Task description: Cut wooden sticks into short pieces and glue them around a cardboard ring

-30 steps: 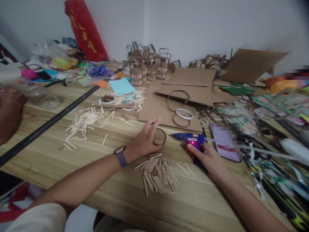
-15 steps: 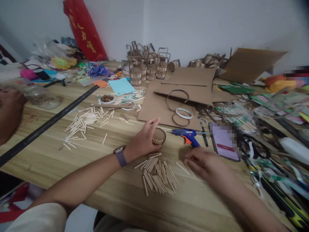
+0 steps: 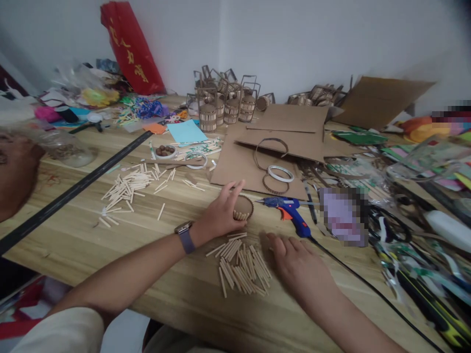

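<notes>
My left hand is curled around the near-left side of a small round cardboard base with a ridged rim. Short wooden sticks stand in a row along its near edge, partly hidden by my fingers. Palm down on the table, my right hand has its fingers bent and drawn together; a pale stick end peeks out by the thumb, and what lies beneath is hidden. Between my hands and nearer to me is a pile of cut sticks. A blue glue gun lies just beyond my right hand.
Cardboard sheets, a white tape ring and a phone lie farther back. More sticks are scattered left, beside a long black strip. Another person's hand is at far left. Small stick baskets stand behind.
My right hand has moved left and come down over the loose sticks beside the pile, uncovering the glue gun's handle and cord. My left hand keeps its place on the base.
</notes>
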